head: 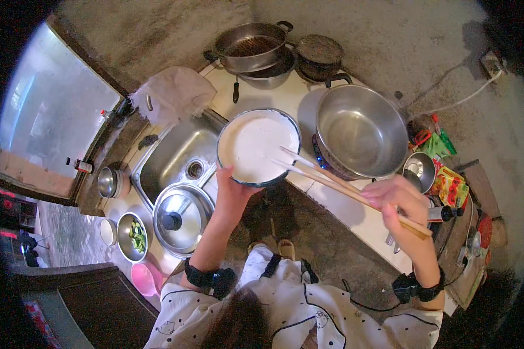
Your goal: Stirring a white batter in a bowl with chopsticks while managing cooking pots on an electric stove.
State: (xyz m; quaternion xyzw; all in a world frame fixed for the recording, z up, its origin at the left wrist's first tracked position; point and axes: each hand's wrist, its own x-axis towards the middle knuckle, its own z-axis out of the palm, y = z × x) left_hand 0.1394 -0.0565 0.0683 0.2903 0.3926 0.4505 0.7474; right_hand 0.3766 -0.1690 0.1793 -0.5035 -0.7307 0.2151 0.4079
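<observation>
My left hand (pixel 236 185) grips the near-left rim of a dark-rimmed bowl (pixel 258 183), holding it up in front of me. Thick white batter-like liquid (pixel 255 139) fills much of the bowl. A pair of wooden chopsticks (pixel 336 183) is in my right hand (pixel 399 203); their tips are coated white and reach over the liquid. Whether the tips touch its surface is hard to tell. Just right of the bowl, a wide steel pot (pixel 360 131) with a black handle sits on a cooker with blue lights (pixel 322 156). No food shows inside the pot.
A steel sink (pixel 179 150) lies left, with a glass-lidded pot (pixel 181 222) at its near edge. Beside it are a bowl of cut green vegetables (pixel 135 235) and a pink scoop (pixel 145 279). Stacked pans (pixel 253 48) stand behind. Seasoning packets (pixel 449 185) and a bottle (pixel 443 213) crowd the right.
</observation>
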